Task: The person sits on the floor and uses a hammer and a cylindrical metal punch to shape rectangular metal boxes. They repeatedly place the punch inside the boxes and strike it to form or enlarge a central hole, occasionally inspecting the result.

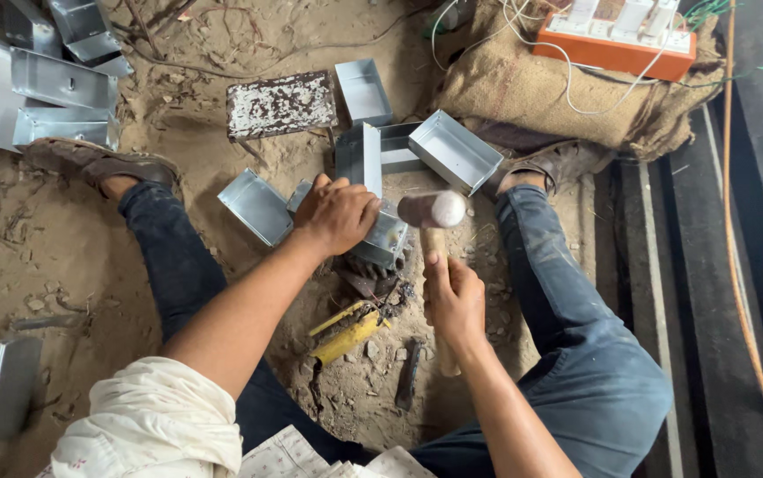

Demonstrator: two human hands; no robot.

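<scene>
my left grip (337,215) pressed flat, fingers spread, on a grey metal box (387,235) on sandy ground between my legs | right grip (454,301) clenched round wooden mallet (433,211) | four more open boxes just beyond it

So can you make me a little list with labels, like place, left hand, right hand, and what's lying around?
place: sandy dirt ground, person sitting with legs apart
left hand: pressing down on a shiny folded sheet-metal box
right hand: gripping a wooden mallet with a rounded head, head beside the box
between the legs: yellow-handled tool
ahead: more open grey metal trays, a rusty white-flecked metal stool
far right: orange power strip on a burlap sack
</scene>
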